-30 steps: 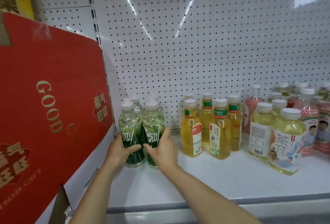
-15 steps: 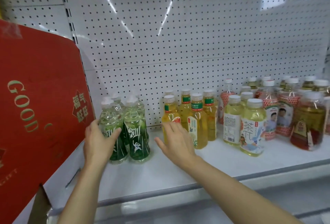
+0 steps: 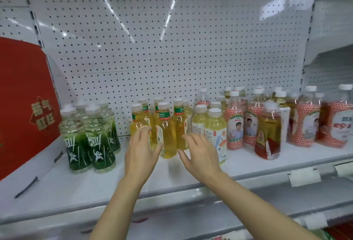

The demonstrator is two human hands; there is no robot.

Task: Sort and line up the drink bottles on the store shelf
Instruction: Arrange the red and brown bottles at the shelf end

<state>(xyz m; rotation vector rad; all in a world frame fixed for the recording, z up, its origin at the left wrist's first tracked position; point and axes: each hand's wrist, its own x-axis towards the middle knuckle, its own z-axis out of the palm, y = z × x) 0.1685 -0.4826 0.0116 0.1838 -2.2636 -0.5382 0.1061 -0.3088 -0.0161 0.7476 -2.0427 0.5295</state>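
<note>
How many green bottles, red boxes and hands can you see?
Green bottles: 4
Red box: 1
Hands: 2 (left hand, right hand)
Total: 7

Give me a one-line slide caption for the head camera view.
Both open hands, left hand and right hand, reach around the yellow tea bottles beside the green bottles on the shelf.

We had left hand [image 3: 140, 155] and right hand [image 3: 200, 155] open on either side of the front yellow bottle [image 3: 166, 134] on the shelf [image 3: 95, 188]; green bottles [image 3: 89, 140] stood left.
</note>
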